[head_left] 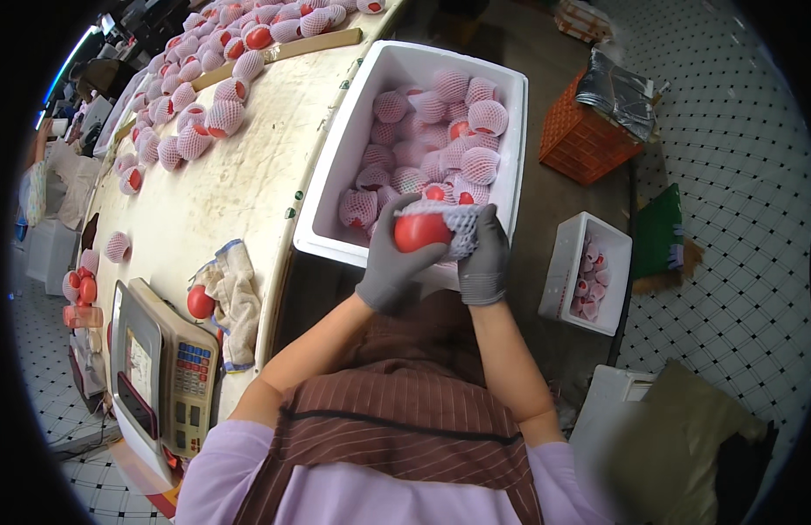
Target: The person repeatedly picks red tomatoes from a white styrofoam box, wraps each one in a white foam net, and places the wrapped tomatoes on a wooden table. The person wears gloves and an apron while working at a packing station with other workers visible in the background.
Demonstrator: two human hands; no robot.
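- Apron (pixel 397 385), brown, striped: is lying nearest.
- Left hand (pixel 395 266), grey-gloved: its fingers are cradling a red fruit (pixel 421 234).
- Right hand (pixel 486 260), grey-gloved: its fingers are holding a foam net (pixel 463 232), partly covering the fruit.
- Fruit: is hovering over the white box's (pixel 331 244) near end.
- Handling: stretching evenly, without squeezing, is probably serving best.

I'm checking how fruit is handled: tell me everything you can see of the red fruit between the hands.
The red fruit is round, smooth and slightly glossy. Most of its visible side is bare; a whitish foam net lies across its top and bunches at its right. The gloved left hand cups it from the left, while the gloved right hand holds the net. It is held over the near end of the white box. No stem shows.
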